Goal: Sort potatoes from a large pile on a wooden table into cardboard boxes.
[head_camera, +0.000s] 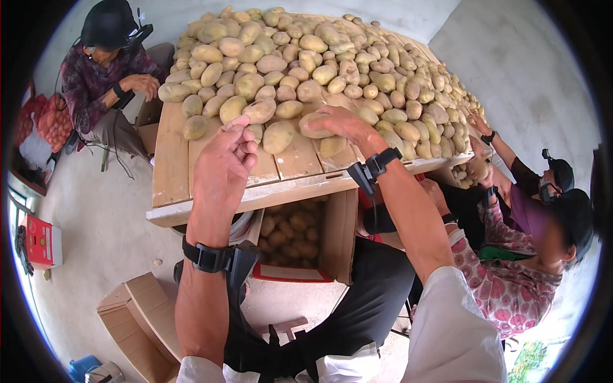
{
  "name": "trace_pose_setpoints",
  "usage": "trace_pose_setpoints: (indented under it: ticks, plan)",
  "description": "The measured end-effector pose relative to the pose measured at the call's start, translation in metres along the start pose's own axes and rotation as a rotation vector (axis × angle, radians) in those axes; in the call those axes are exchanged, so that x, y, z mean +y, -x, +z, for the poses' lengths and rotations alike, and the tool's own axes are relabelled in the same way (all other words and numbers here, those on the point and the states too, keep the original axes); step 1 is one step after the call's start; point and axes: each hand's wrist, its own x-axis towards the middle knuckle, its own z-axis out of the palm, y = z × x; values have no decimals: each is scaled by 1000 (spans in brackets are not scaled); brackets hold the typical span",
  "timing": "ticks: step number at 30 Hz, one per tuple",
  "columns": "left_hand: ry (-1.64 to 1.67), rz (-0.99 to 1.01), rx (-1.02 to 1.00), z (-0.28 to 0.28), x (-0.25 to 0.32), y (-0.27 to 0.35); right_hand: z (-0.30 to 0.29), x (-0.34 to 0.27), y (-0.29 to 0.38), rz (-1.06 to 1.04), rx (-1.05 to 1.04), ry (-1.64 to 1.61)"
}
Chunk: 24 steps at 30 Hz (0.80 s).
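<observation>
A broad heap of potatoes [249,86] covers much of a wooden plank table [170,167]. My left hand [230,153] is raised over the table's near edge, fingers curled, its fingertips at a knobbly potato [260,111]; whether they grip it is not plain. My right hand [342,123] lies over an oval potato [313,125] at the heap's near side, thumb and fingers around it. Between the hands rests a larger potato [278,137] on the planks. Below the table edge, an open cardboard box [341,234] holds several potatoes.
One co-worker [110,91] sits at the table's left; others [507,282] sit close at my right, hands near the heap. An empty-looking cardboard box [143,330] lies on the floor at lower left. Farther left are a red box [40,242] and net sacks [53,123].
</observation>
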Motion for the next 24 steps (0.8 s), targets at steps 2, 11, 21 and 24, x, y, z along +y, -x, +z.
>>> trace_pose_setpoints:
  ticks: [2,11,21,24]
  plan:
    - [-29,-20,8,0,-3,-3,0,1,9,32,2,-144]
    - [-282,-150,-43,5,-28,-13,18,15,50,-41,144,-320]
    - [-607,-435,-52,35,-60,-6,37,0,99,-106,98,-302]
    - [-741,-508,19,38,-67,-9,48,6,113,-173,166,126]
